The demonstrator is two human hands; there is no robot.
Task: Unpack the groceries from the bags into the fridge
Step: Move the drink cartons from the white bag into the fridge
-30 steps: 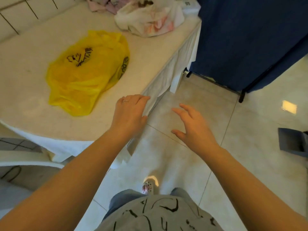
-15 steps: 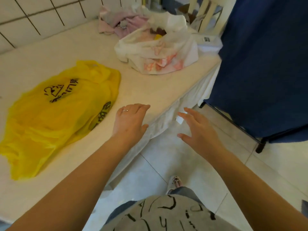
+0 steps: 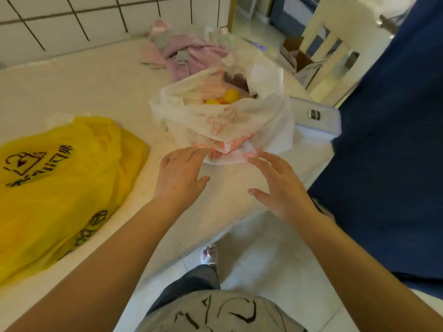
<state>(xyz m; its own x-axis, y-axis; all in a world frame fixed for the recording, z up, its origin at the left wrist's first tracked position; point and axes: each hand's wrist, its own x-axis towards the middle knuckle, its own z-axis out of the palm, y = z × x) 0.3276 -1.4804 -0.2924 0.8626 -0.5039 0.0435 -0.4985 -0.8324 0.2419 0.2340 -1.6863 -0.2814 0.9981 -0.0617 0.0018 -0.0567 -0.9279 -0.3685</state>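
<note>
A white plastic bag (image 3: 223, 121) with red print stands open on the white table (image 3: 100, 85), with yellow fruit (image 3: 231, 95) showing inside. A flat yellow plastic bag (image 3: 60, 183) with black print lies at the left. My left hand (image 3: 181, 176) hovers over the table, fingers straight, its fingertips at the white bag's near edge. My right hand (image 3: 279, 185) is spread open just right of it, fingertips close to the same edge. Both hands hold nothing. No fridge is in view.
Pink cloth (image 3: 189, 53) lies at the table's far side by the tiled wall (image 3: 96, 17). A pale rectangular box (image 3: 314, 118) sits right of the white bag. A dark blue curtain (image 3: 388, 140) hangs at the right, a white chair (image 3: 335, 49) behind.
Both hands have moved forward over the table toward the white bag, which now lies right at the fingertips. The view has shifted forward and to the right along the table.
</note>
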